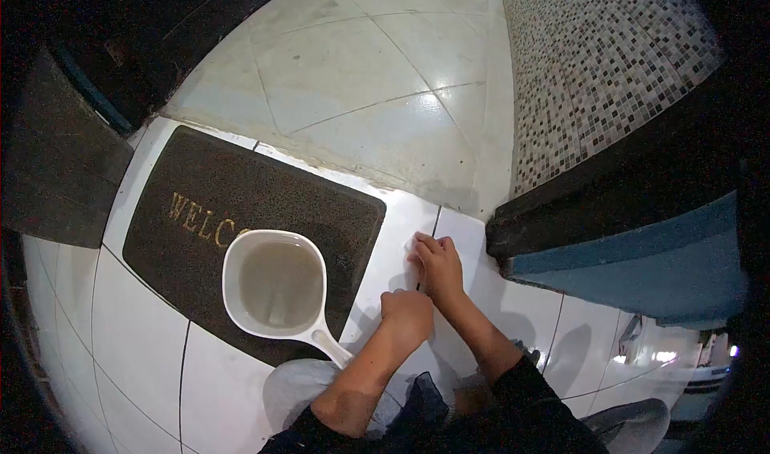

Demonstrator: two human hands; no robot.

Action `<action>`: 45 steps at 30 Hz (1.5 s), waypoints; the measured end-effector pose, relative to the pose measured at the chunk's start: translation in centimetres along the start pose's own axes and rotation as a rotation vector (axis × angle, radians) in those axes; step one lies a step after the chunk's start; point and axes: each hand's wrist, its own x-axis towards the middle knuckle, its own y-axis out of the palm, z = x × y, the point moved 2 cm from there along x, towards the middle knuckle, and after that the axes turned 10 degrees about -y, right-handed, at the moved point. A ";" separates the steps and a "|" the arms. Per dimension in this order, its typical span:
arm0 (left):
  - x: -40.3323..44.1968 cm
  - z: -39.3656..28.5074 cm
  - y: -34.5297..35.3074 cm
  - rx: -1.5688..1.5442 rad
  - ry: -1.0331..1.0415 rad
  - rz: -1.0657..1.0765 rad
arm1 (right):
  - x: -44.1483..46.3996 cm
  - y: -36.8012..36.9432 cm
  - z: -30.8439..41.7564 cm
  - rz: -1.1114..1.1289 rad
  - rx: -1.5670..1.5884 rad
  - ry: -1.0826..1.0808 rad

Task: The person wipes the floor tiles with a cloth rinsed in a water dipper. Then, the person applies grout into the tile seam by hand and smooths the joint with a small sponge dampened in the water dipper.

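Note:
My left hand [407, 314] is curled closed low over the white floor tiles, right beside my right wrist. What it may hold is hidden from view. Just beyond it, my right hand [438, 263] has its fingers bent together, with something small and pale at the fingertips that I cannot make out. A thin dark bit shows between the two hands. To the left of them is a white water dipper [319, 335] with cloudy water in it, over the doormat, its handle pointing toward my left forearm.
The dark doormat [321, 183] with gold lettering lies along the tile step. Beyond it is a greenish tiled floor [353, 77]. At the right stand a mosaic-tiled wall [601, 61] and a dark door frame with a blue panel [642, 265]. A grey panel [60, 149] is at the left.

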 end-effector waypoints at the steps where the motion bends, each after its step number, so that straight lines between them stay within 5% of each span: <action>1: -0.2 -0.1 -0.3 0.006 0.018 -0.004 | 0.2 0.1 -0.3 0.004 0.004 0.004; 7: -0.3 0.4 0.8 -0.015 0.049 -0.085 | 5.8 0.4 -2.6 -0.187 -0.081 0.025; 10: -0.4 0.3 0.0 -0.014 0.027 -0.063 | 4.0 1.0 -1.5 -0.008 -0.131 0.014; 18: -0.7 0.5 0.0 -0.027 0.012 -0.013 | 7.1 0.3 -1.7 -0.092 -0.105 0.164; 27: -0.4 0.2 0.1 -0.037 0.019 -0.004 | 3.6 0.6 0.0 -0.121 -0.092 -0.076; 30: -0.6 0.4 0.1 -0.035 0.011 -0.001 | 7.7 0.8 -1.3 0.000 -0.087 0.146; 45: -0.4 0.6 0.2 -0.060 0.020 -0.061 | 7.7 1.5 -0.7 -0.121 -0.143 0.033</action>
